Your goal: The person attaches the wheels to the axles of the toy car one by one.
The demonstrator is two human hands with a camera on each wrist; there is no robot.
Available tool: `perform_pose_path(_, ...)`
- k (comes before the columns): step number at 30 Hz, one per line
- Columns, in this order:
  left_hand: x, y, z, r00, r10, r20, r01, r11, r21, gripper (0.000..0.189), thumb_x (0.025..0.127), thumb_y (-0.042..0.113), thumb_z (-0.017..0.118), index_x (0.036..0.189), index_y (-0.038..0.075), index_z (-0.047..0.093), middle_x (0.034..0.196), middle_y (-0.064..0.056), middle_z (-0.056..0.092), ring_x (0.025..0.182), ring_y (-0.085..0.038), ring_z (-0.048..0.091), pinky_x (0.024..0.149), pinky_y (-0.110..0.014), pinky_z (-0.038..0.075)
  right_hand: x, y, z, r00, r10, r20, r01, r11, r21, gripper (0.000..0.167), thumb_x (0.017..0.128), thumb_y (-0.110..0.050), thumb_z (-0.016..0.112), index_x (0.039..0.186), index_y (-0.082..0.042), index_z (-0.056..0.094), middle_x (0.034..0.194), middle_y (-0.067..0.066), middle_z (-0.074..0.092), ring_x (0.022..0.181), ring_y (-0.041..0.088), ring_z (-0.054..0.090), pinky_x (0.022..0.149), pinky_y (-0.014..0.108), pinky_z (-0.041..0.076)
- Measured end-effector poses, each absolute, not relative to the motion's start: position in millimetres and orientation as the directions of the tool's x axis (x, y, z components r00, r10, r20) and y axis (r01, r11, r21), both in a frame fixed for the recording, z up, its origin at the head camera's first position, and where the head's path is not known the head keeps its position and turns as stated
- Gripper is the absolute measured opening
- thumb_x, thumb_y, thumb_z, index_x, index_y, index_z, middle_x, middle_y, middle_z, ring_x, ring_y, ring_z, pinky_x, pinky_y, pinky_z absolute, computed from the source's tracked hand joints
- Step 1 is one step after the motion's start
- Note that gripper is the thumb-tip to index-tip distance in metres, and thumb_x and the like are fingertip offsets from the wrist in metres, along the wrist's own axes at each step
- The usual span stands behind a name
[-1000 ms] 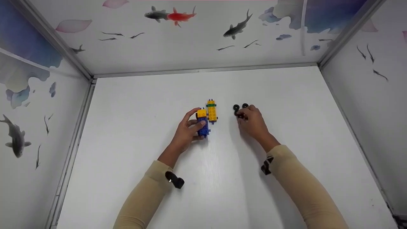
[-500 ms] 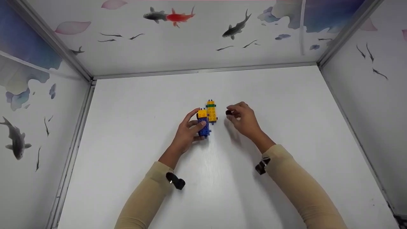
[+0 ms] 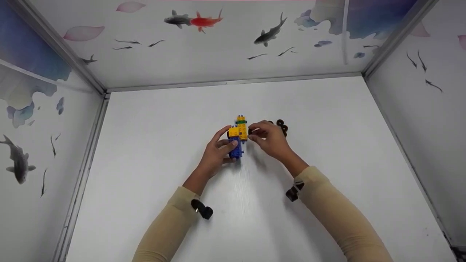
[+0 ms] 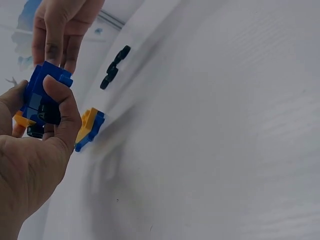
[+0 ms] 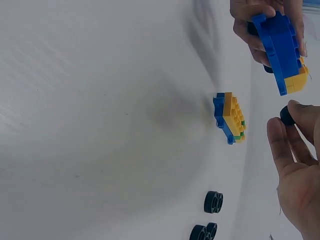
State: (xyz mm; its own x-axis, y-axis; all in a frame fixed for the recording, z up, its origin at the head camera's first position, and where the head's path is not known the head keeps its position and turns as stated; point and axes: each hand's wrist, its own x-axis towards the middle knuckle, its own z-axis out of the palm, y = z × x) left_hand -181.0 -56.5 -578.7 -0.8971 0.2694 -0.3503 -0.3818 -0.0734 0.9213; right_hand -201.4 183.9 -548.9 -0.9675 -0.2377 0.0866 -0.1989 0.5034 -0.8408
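My left hand (image 3: 214,154) grips a toy brick vehicle (image 3: 236,148), blue with a yellow block at its far end, raised over the table. Black wheels (image 4: 48,113) show on the side toward my left palm. Thumb and fingers of my right hand (image 3: 273,140) pinch a single black toy wheel (image 5: 286,116), a short gap from the vehicle's right side in the right wrist view. On the table just beyond stands a second brick piece (image 5: 233,116), yellow on a blue base with a green strip; the held vehicle partly covers it in the head view.
Several loose black wheels (image 5: 213,202) lie on the white table (image 3: 164,127) to the right, partly hidden behind my right hand in the head view. Upright panels (image 3: 225,47) printed with fish enclose the table at the back and both sides.
My right hand has picked a wheel from the loose ones and carried it left toward the vehicle. My left hand, still holding the vehicle, has shifted slightly right.
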Motion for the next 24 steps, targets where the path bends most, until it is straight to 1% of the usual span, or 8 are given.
perform_pose_path(4, -180.3, -56.4, -577.8, -0.897, 0.280, -0.342, -0.377, -0.081, 0.922, 0.066, 0.105, 0.032, 0.077, 0.162, 0.051, 0.049, 0.151, -0.016, 0.060, 0.123, -0.035, 0.071, 0.091, -0.044, 0.070, -200.7, 182.5, -548.4, -0.963, -0.254, 0.092, -0.206, 0.469, -0.859, 0.029, 0.103, -0.008, 0.078, 0.132, -0.006, 0.078, 0.126, 0.012, 0.075, 0.116, 0.027, 0.080, 0.101, 0.042, 0.067)
perform_pose_path(8, -179.7, -56.0, -577.6, -0.895, 0.287, -0.343, -0.378, -0.076, 0.923, 0.067, 0.105, 0.033, 0.078, 0.162, 0.052, 0.049, 0.153, -0.016, 0.059, 0.125, -0.036, 0.070, 0.093, -0.045, 0.069, -199.8, 180.7, -547.2, -0.960, -0.266, 0.090, -0.207, 0.456, -0.866, 0.028, 0.102, -0.006, 0.078, 0.131, -0.008, 0.078, 0.128, 0.011, 0.077, 0.117, 0.027, 0.081, 0.102, 0.043, 0.067)
perform_pose_path(12, -178.9, -55.1, -577.4, -0.892, 0.290, -0.347, -0.383, -0.075, 0.921, 0.066, 0.104, 0.033, 0.079, 0.159, 0.054, 0.050, 0.153, -0.016, 0.059, 0.127, -0.036, 0.070, 0.092, -0.042, 0.069, -198.8, 178.8, -547.3, -0.958, -0.274, 0.079, -0.202, 0.453, -0.868, 0.030, 0.103, -0.004, 0.077, 0.133, -0.008, 0.078, 0.133, 0.012, 0.078, 0.119, 0.028, 0.080, 0.103, 0.043, 0.066)
perform_pose_path(19, -177.8, -54.9, -575.3, -0.895, 0.298, -0.332, -0.368, -0.075, 0.927, 0.070, 0.105, 0.033, 0.078, 0.166, 0.047, 0.046, 0.154, -0.017, 0.058, 0.129, -0.037, 0.069, 0.093, -0.042, 0.069, -198.3, 176.7, -548.0, -0.960, -0.271, 0.077, -0.195, 0.440, -0.877, 0.032, 0.102, -0.002, 0.077, 0.133, -0.011, 0.078, 0.134, 0.012, 0.079, 0.118, 0.029, 0.081, 0.103, 0.043, 0.066)
perform_pose_path(24, -177.7, -54.8, -574.3, -0.894, 0.293, -0.341, -0.374, -0.065, 0.925, 0.068, 0.105, 0.033, 0.078, 0.162, 0.054, 0.049, 0.154, -0.016, 0.058, 0.130, -0.037, 0.068, 0.094, -0.042, 0.069, -198.9, 176.7, -548.0, -0.961, -0.266, 0.073, -0.186, 0.432, -0.883, 0.032, 0.102, -0.001, 0.077, 0.133, -0.011, 0.078, 0.135, 0.012, 0.078, 0.120, 0.029, 0.080, 0.104, 0.043, 0.065)
